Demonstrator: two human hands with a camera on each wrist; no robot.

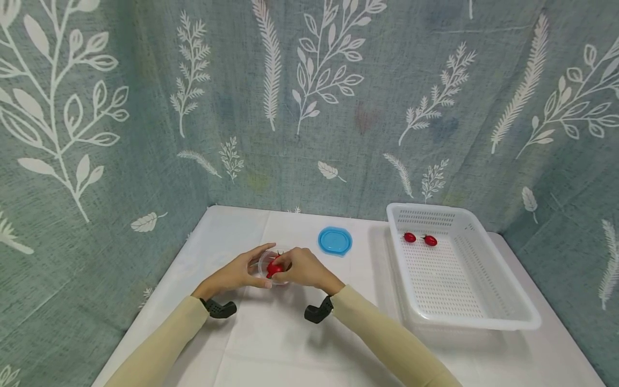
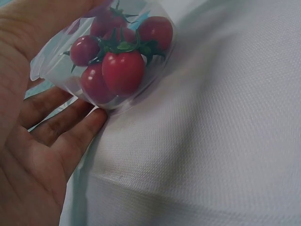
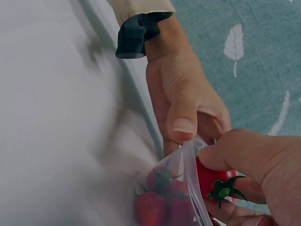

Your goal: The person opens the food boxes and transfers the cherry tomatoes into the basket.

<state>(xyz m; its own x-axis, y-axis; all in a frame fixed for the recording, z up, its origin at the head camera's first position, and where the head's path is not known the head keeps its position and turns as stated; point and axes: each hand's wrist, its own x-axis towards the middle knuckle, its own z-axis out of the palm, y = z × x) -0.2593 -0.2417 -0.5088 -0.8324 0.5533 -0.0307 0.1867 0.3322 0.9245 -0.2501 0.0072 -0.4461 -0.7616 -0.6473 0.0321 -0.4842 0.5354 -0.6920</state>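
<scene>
A clear plastic cup point(image 1: 261, 267) stands on the white table, with several red cherry tomatoes point(image 2: 123, 73) in it, their green stems on. My left hand point(image 1: 235, 274) holds the cup from the left, thumb on the near side and fingers round the far side. From the right, my right hand point(image 1: 307, 267) pinches one cherry tomato point(image 3: 214, 181) between thumb and fingers at the cup's mouth. That tomato's green calyx faces the right wrist camera, and the fingers cover part of its skin.
A round blue lid point(image 1: 335, 241) lies on the table behind my right hand. On the right stands a white perforated basket point(image 1: 454, 274), with two cherry tomatoes point(image 1: 430, 240) near its back left corner. Leaf-patterned green cloth point(image 1: 290, 161) hangs round the table.
</scene>
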